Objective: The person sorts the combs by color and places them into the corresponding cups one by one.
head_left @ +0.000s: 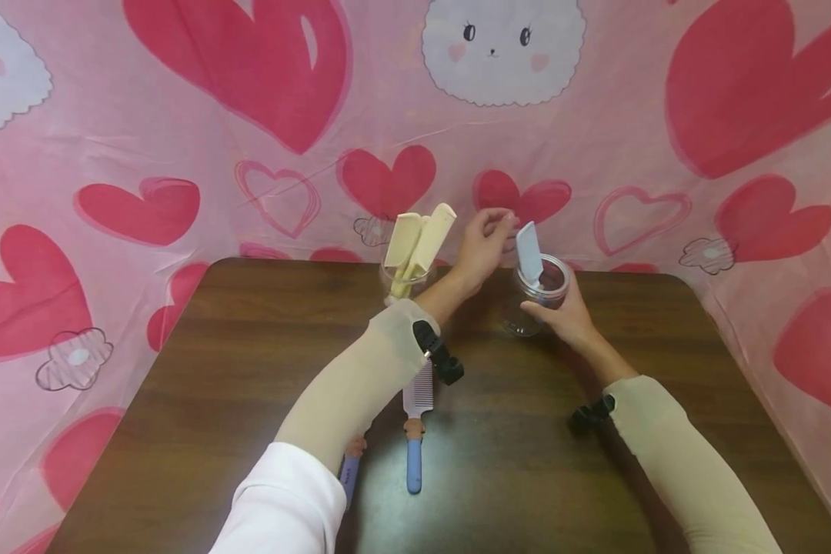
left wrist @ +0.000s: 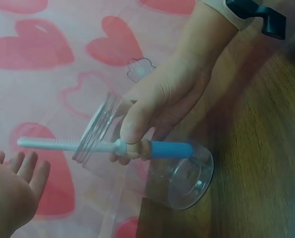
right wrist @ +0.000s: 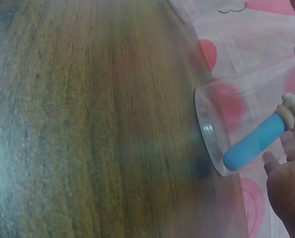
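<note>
My right hand (head_left: 564,312) grips a clear jar (head_left: 519,323) around its upper side, below the rim. A pale blue comb (head_left: 528,252) stands tilted in this jar, its toothed end sticking out above the rim. Through the clear wall in the left wrist view, its bright blue handle (left wrist: 169,149) and a small brown figure at the neck show. Beside the comb's top, my left hand (head_left: 485,245) is raised with loosely bent fingers and holds nothing. In the left wrist view, those fingers (left wrist: 27,168) are apart from the comb's tip.
Left of my left hand, a second clear jar (head_left: 388,278) holds several cream-yellow combs (head_left: 425,240). Two purple-blue combs lie on the brown table (head_left: 512,462): one comb (head_left: 414,454) under my left forearm, another (head_left: 348,473) partly covered by the sleeve. A heart-patterned pink cloth (head_left: 388,108) hangs behind.
</note>
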